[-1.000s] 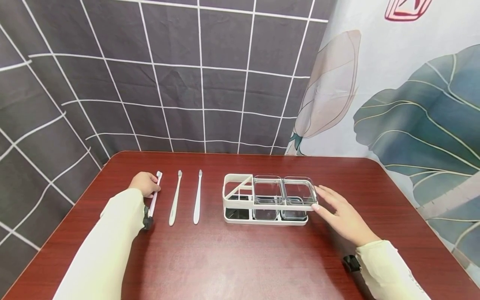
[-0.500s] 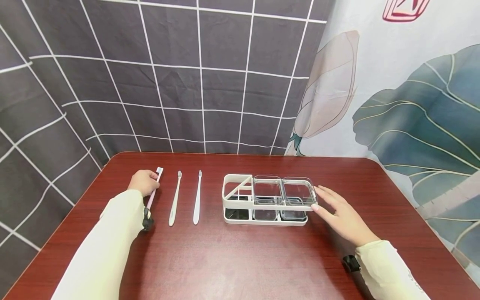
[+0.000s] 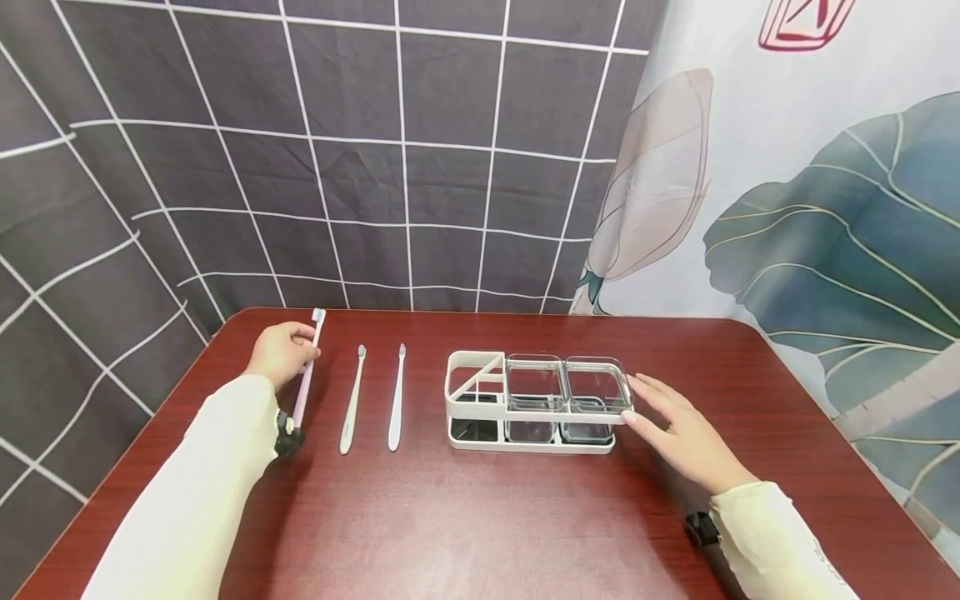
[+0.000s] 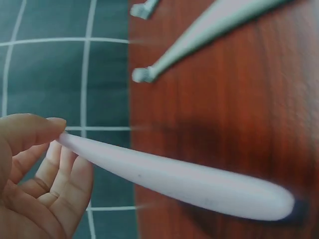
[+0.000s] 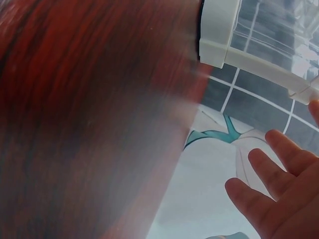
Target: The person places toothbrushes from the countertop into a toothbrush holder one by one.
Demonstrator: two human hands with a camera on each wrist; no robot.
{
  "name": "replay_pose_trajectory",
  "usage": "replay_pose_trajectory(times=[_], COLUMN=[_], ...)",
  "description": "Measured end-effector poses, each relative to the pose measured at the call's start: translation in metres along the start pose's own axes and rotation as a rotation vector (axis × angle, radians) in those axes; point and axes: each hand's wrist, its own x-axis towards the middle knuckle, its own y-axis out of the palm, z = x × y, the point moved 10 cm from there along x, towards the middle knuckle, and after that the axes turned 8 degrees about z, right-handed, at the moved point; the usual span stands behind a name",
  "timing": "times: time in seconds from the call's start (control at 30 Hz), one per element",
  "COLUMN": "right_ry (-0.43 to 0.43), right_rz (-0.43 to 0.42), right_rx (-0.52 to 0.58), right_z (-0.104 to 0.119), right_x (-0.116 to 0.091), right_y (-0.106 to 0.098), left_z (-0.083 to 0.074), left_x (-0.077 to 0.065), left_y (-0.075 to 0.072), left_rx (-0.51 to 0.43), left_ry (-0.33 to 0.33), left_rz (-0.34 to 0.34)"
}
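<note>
While left grip pinches, toothbrush between fingertips

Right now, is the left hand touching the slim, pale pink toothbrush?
Touching. The left wrist view shows the left hand pinching the pale pink toothbrush where it narrows.

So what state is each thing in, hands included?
Pink toothbrush: pinched in the left hand.
Middle toothbrush: lying on the table.
Third toothbrush: lying beside it.
Rack: standing upright.
Left cup: seated in the rack.
Right cup: likewise.
Right hand: outstretched at the rack's end.
</note>
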Motion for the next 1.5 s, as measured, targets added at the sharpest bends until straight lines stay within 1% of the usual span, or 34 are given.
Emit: replay_pose_trajectory(times=[0.1,0.27,0.57,0.73,0.8,0.93,1.03,1.17,1.37,1.5], right_ry=[0.003,0.007,0.001,-0.007,-0.01,-0.011,-0.006,-0.002,-0.004,-0.004], right_rz=[0.0,0.0,-0.007,-0.017,-0.021,-0.023,-0.018,-0.016,-0.023,-0.022], right_rx=[-0.001,0.008,0.013,0.015,0.015,0.018,0.019,0.011,0.018,0.041], right_z=[-0.001,-0.003,-0.003,-0.002,-0.001,-0.001,-0.001,0.0,0.003,0.004], right_x=[0.0,0.0,0.0,-0.001,0.0,0.0,0.0,0.0,-0.002,-0.003], right_y=[0.0,0.001,0.001,0.0,0.0,0.0,0.001,0.001,-0.001,-0.001], left_z=[-0.013,-0.036,-0.069,-0.092,-0.104,-0.128,-0.141,-0.151,-0.165,-0.172], left_x=[-0.003,-0.007,-0.016,-0.023,-0.026,-0.031,-0.035,-0.038,-0.037,-0.037], left_y=[-0.007,-0.017,-0.033,-0.04,-0.041,-0.04,-0.037,-0.029,-0.015,-0.006], left_rx=[-0.055,-0.105,-0.232,-0.305,-0.343,-0.427,-0.471,-0.55,-0.731,-0.819], left_ry=[0.034,0.094,0.146,0.168,0.191,0.253,0.282,0.294,0.331,0.346], left_rz=[-0.043,-0.096,-0.126,-0.134,-0.13,-0.119,-0.106,-0.079,-0.036,-0.015])
